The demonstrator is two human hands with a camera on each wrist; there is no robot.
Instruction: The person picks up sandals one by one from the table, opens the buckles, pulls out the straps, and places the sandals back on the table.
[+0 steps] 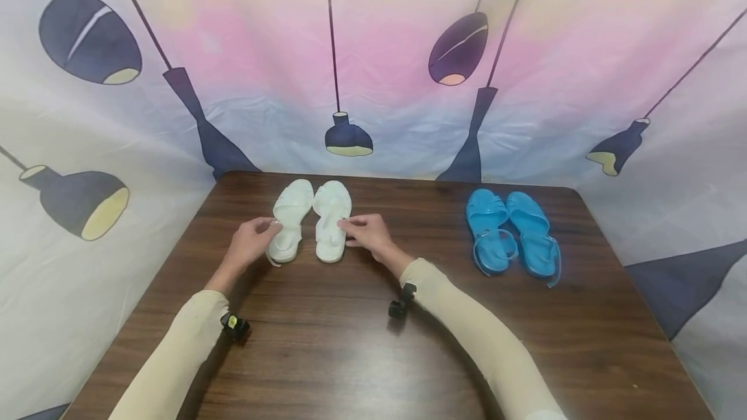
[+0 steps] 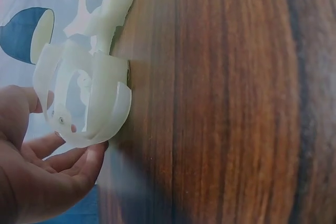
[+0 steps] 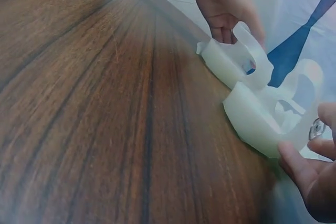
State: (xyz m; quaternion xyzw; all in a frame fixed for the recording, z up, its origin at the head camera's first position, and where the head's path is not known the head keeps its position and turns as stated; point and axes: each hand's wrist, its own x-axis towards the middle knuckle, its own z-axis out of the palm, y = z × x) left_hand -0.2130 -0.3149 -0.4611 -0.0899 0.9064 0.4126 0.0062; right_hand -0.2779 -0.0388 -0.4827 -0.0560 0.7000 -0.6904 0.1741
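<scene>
A pair of white sandals stands side by side near the table's back edge, toes pointing away. My left hand (image 1: 249,242) is at the outer side of the left white sandal (image 1: 294,203). In the left wrist view its thumb and fingers pinch that sandal's ankle strap (image 2: 79,139) by the heel. My right hand (image 1: 370,233) is at the outer side of the right white sandal (image 1: 332,196). The right wrist view shows its fingers (image 3: 299,166) pinching the strap beside a metal buckle (image 3: 316,128). Both soles rest on the table.
A pair of blue sandals (image 1: 487,206) sits toward the right of the brown wooden table (image 1: 327,342), straps looped at the heels. Behind the table hangs a cloth backdrop (image 1: 385,37) printed with lamps. Each sleeve carries a small black camera (image 1: 235,326) at the wrist.
</scene>
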